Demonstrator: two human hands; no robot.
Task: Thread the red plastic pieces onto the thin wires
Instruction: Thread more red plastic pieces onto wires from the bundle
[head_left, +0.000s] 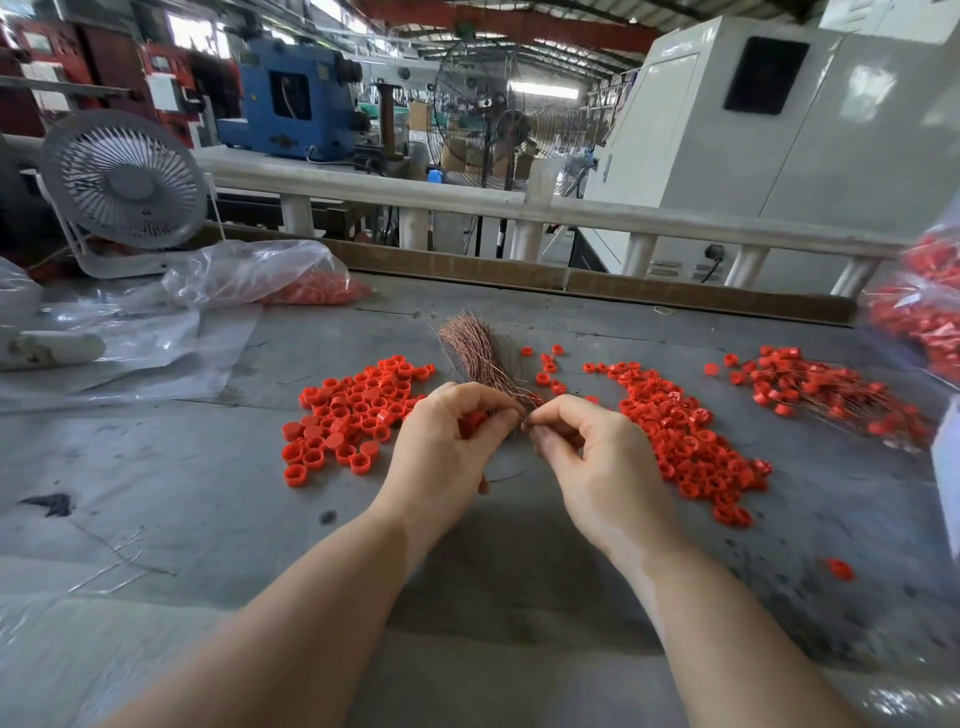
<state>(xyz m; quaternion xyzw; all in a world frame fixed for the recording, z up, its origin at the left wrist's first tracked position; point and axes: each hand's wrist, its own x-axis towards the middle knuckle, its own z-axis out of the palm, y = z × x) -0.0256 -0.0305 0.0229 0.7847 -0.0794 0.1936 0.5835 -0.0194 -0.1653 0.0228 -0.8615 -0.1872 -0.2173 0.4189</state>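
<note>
Red piece (470, 422) gripped by left hand (447, 447); right hand (587, 447) pinches wire (525, 415).

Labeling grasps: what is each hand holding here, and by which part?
Left hand grips a red plastic piece in curled fingers. Right hand pinches a thin wire near its end at thumb and forefinger tips.

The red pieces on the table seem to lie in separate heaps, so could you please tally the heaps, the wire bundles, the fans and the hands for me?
Heaps of loose red pieces: 3, left, middle, right with wires
Wire bundle: 1
Fans: 2, desk fan, pedestal fan
Hands: 2, left, right
Total: 8
</note>
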